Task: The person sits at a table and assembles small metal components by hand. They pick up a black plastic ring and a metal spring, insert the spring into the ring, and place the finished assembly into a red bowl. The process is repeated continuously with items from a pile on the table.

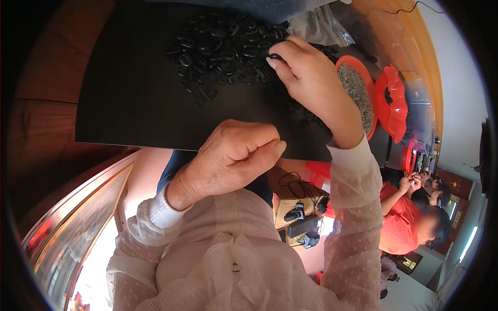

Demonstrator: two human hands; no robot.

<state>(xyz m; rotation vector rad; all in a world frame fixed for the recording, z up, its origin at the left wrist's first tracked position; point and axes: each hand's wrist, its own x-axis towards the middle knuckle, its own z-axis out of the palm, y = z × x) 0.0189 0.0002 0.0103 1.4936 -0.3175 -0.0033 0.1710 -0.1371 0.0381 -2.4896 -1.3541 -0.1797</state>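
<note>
My right hand [306, 72] is raised over the right end of a heap of small black oval plastic pieces [223, 44]. Between its thumb and forefinger it pinches one black plastic piece [275, 56]. My left hand [233, 155] is closed in a fist just in front of the dark table's near edge. Its curled fingers face away, so whatever they may hold is hidden. Smaller black parts [205, 96] lie scattered along the heap's near side on the dark tabletop [135, 103].
Right of my right wrist stands an orange-red tray of small greyish pieces [355, 88], beside a wavy-rimmed red bowl [392, 111]. Clear plastic bags [319, 26] lie at the back. A cardboard box [290, 207] bearing black devices and cables is below. A person in red [402, 223] sits at right.
</note>
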